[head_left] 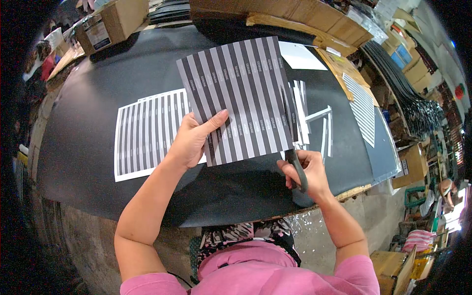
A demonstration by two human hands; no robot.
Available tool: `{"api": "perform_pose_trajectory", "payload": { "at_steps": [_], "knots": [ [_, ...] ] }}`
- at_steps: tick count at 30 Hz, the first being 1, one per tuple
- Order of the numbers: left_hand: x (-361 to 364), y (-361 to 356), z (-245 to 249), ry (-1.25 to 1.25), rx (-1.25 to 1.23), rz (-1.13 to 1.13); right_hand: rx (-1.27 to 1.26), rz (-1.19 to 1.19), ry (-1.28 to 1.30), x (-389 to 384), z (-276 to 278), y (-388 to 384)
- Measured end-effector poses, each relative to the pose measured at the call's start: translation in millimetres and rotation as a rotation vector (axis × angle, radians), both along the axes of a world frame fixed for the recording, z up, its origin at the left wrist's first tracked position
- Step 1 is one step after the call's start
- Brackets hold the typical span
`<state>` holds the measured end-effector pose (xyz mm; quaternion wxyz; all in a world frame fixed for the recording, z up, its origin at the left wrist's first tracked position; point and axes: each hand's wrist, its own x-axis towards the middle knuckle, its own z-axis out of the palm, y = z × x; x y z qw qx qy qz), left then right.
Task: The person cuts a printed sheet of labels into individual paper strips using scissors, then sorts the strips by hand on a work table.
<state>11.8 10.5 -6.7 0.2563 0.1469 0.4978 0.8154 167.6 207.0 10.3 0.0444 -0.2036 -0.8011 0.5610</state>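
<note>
While your right hand (pixel 314 174) has its grip closed around the handles of the scissors (pixel 294 157), your left hand (pixel 191 140) pinches the striped sheet (pixel 241 98) above the desk (pixel 73 147), thumb on top. If the sheet sags or twists in that one-sided hold, your blades could wander across a stripe and spoil its edge. Its stripes and seemingly longer axis run away from you, far ends leaning left; the blades point away too, by its right edge. Beyond the scissors lie loose strips (pixel 301 115), then a white sheet (pixel 302 56).
</note>
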Motion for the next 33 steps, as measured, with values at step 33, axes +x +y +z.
{"api": "perform_pose_trajectory", "payload": {
  "at_steps": [33],
  "knots": [
    [-0.4, 0.6, -2.2, -0.071, 0.021, -0.021, 0.035, 0.017, -0.041, -1.9, 2.2, 3.1]
  ]
}}
